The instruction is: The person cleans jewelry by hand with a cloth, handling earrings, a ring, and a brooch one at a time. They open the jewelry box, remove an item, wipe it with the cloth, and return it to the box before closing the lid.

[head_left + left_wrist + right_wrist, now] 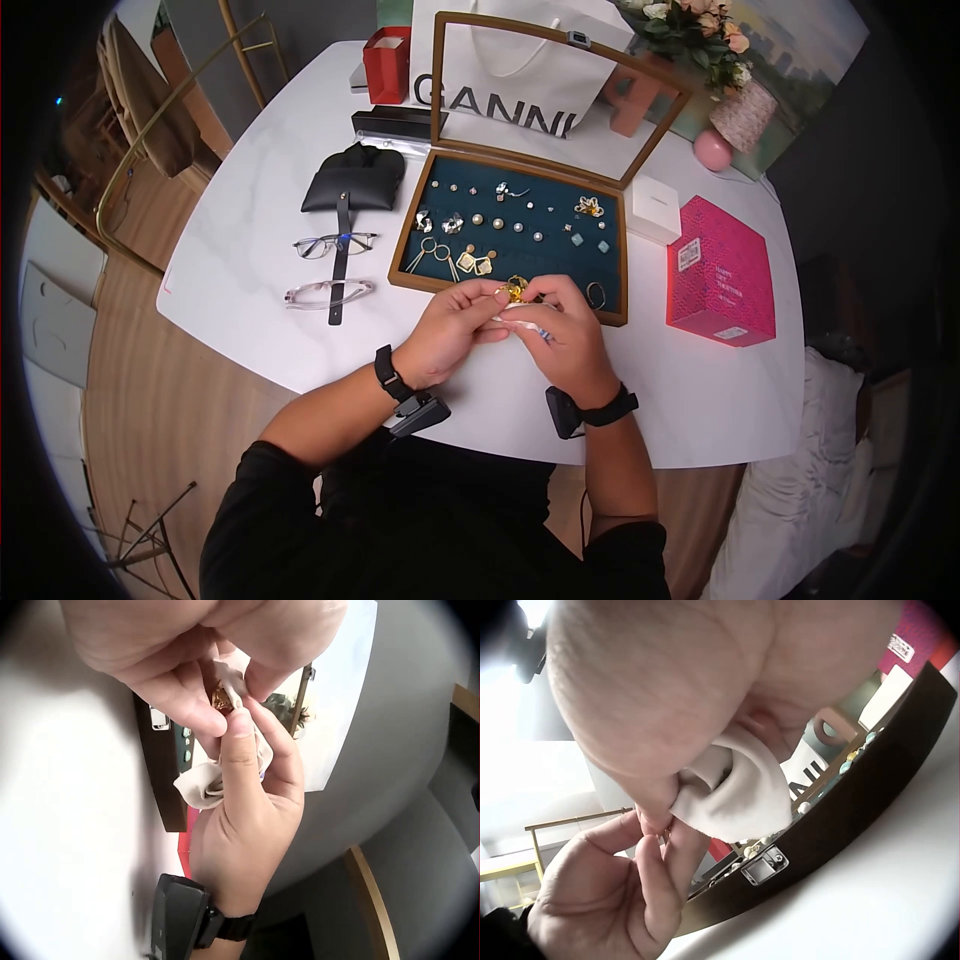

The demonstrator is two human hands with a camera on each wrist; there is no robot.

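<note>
Both hands meet over the front edge of a wooden jewelry box (622, 290). My left hand (445, 330) pinches a gold-coloured piece of jewelry (516, 291) between thumb and fingers; its exact kind is hidden by the fingertips. Against that piece, my right hand (575, 345) pinches a white cloth (742, 799) with thumb and fingers. A loose fold of the cloth hangs out below the right hand in the right wrist view. In the left wrist view, the gold piece (222, 699) shows between the fingertips of both hands, right beside the cloth.
Rows of earrings (498, 224) lie on the box's dark teal lining, under a raised glass lid (690, 95). Two pairs of glasses (330, 292) and a black pouch (352, 185) lie left. A pink box (720, 270) stands right; a white paper bag (500, 75) stands behind.
</note>
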